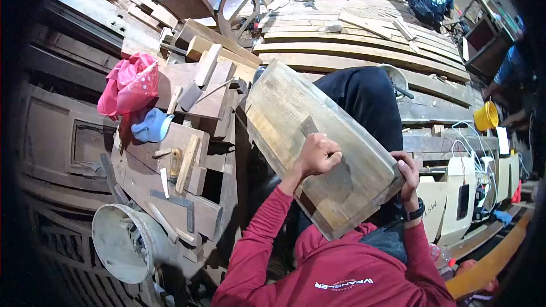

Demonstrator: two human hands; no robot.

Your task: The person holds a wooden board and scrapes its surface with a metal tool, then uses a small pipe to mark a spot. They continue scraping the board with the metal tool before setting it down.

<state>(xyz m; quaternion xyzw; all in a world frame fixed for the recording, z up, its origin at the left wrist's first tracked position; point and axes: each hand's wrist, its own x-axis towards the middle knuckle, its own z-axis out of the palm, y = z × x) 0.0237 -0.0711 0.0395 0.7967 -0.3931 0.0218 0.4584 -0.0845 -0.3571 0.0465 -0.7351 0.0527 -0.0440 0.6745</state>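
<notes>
A wide, pale wooden board [296,102] with worn grey-brown patches lies tilted across my lap. My left hand [320,154] is closed in a fist over the middle of the board. A dark, pointed patch shows just beyond its knuckles, and I cannot make out whether it is a thin tool or a shadow. Whatever the fist may hold is hidden. My right hand [406,175], with a dark watch [415,210] on the wrist, grips the board's right edge near its lower corner, fingers bent over the rim.
To the left, a wooden bench [136,165] carries a pink cloth [131,82], a blue cap [152,125], a metal square [179,204] and wood blocks. A white bucket [108,244] stands below. Planks [352,45] cover the far floor. Two people work at right, near a yellow bucket [485,116].
</notes>
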